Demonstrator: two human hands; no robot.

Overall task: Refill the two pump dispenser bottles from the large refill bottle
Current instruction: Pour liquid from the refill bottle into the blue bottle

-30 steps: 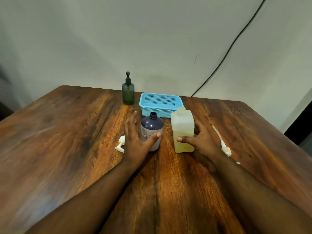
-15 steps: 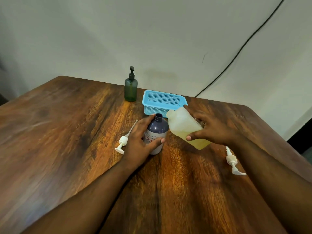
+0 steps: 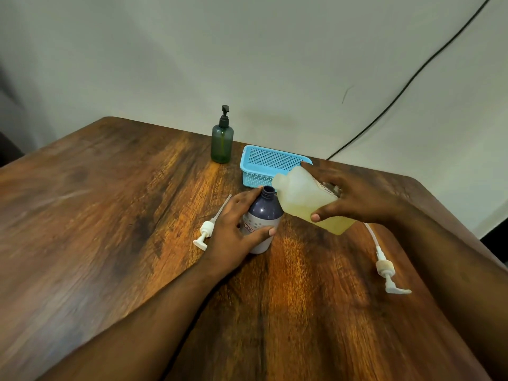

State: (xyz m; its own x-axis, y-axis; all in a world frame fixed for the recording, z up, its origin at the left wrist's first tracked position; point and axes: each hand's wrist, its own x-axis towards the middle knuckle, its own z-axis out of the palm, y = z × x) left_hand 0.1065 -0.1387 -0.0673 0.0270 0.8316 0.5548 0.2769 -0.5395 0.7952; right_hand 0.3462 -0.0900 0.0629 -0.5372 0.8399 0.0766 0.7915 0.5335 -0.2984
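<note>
At table centre, left hand is clamping purple bottle; right hand is gripping refill bottle, tilted w/ spout at the open neck.

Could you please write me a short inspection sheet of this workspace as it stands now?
Surface: wooden table, no spills seen.
Job's things: purple bottle upright, open; refill bottle tilted at its mouth; green pump bottle capped, at the back.
Clutter: blue basket; two loose pumps.
Grippers: left hand steadies the purple bottle; right hand holds the refill bottle.
Cables: black cable on the wall.
Surroundings: plain wall.
</note>
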